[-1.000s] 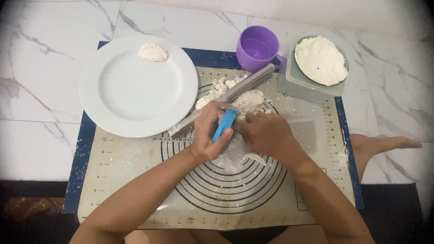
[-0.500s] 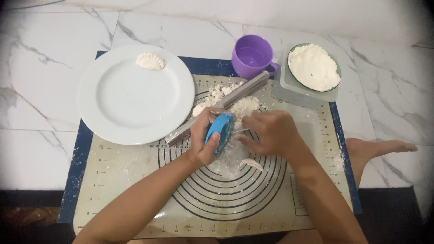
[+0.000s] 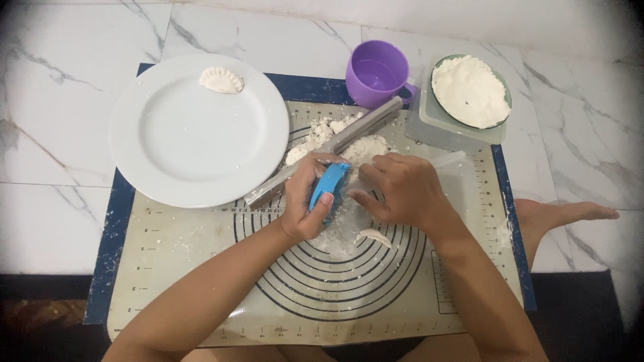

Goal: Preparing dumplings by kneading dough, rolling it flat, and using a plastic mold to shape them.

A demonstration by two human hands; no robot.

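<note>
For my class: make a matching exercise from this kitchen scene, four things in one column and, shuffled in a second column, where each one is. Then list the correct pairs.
Things:
1. folded dumpling
2. purple cup
3. blue dumpling press
4. bowl of flour

Places:
A. clasped in the left hand, with the right hand touching it
B. on the grey scale at the mat's far right corner
C. near the far rim of the white plate
D. at the far edge of the mat, beside the metal rolling pin

Pairs: 1-C, 2-D, 3-A, 4-B
</note>
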